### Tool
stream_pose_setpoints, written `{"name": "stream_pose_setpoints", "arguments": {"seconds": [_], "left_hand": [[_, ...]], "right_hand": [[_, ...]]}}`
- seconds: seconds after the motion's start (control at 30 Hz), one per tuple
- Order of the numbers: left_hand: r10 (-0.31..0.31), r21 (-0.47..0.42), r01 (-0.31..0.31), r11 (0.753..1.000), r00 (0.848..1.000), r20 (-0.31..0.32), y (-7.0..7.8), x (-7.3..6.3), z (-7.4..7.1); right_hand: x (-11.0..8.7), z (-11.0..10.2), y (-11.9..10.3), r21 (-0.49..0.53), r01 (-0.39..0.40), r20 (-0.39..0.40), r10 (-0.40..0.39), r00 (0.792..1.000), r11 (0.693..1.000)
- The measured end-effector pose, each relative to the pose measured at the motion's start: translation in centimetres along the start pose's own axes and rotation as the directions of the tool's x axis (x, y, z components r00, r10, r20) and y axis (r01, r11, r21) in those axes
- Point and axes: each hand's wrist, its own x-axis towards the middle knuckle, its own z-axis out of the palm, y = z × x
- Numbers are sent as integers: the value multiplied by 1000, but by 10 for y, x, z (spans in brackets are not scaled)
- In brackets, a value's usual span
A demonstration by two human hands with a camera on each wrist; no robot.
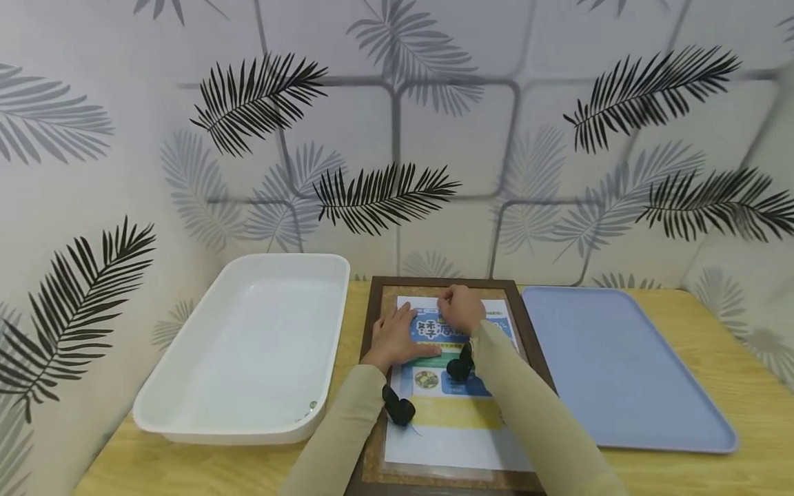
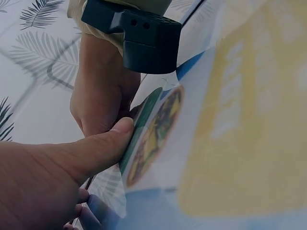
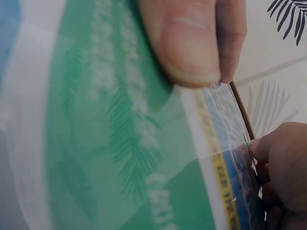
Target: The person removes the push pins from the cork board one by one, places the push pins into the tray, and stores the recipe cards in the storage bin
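A printed poster under a shiny clear sheet lies on a brown-framed corkboard. Spread flat, my left hand presses the poster's upper left part, its thumb across the green band. My right hand is at the poster's top edge with fingers curled, thumb and finger pinching a tiny greenish push pin. The pin is mostly hidden by the fingertips. In the left wrist view, the right hand appears beyond the poster, which bows slightly.
Left of the board stands a deep white basin with a few tiny greenish pieces in its near right corner. A shallow blue-grey tray lies to the right. All rest on a wooden table against a leaf-patterned wall.
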Motion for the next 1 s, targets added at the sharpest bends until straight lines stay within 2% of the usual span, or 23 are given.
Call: {"name": "stream_pose_setpoints", "arguments": {"seconds": [0.13,0.47,0.77,1.0], "left_hand": [[16,15,-17,1000,1000,26,2,2,-5],[-12,40,9,999,998,55,4,2,-6],[-20,23,19,1000,999,44,6,-3,-4],[-18,28,17,999,999,42,5,0,-3]], "right_hand": [[3,-4,0,26,-11,-3,11,1000,1000],[4,-2,0,13,-43,30,43,999,999],[2,3,1,7,-59,48,58,997,998],[0,2,-1,5,-62,44,62,997,998]]}}
